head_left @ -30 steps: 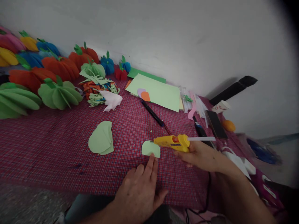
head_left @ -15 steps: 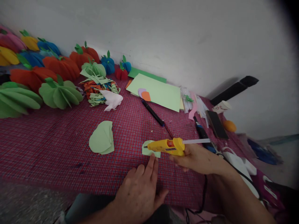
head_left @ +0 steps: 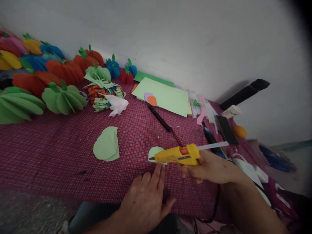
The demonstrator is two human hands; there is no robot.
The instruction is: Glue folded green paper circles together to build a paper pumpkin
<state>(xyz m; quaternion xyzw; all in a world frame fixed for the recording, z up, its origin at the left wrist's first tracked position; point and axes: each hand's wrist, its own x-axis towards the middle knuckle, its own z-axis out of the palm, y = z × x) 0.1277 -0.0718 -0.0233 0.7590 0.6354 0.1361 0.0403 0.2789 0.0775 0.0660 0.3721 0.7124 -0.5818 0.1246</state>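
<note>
A small light green paper cutout [head_left: 155, 151] lies flat on the checked tablecloth. My left hand [head_left: 146, 195] rests palm down with its fingers stretched out, fingertips at the cutout's lower edge. My right hand [head_left: 207, 167] is wrapped round a yellow hot glue gun [head_left: 176, 155], with a clear glue stick [head_left: 213, 145] poking from its back end. The dark nozzle points left, over the cutout's lower left part. Whether it touches the paper I cannot tell. Further left lies a stack of light green paper cutouts [head_left: 106, 144].
Paper pumpkins [head_left: 63, 97] in several colours line the wall side at left, beside a heap of paper scraps [head_left: 103, 94]. Behind the cutout lie a black pen [head_left: 159, 118] and green sheets [head_left: 168, 97]. A phone [head_left: 226, 130], paper cup [head_left: 231, 111] and orange fruit [head_left: 239, 131] are at right.
The glue gun's nozzle has moved down the cutout toward its lower left edge, and the gun's rear has shifted slightly right. My left hand has stayed in place.
</note>
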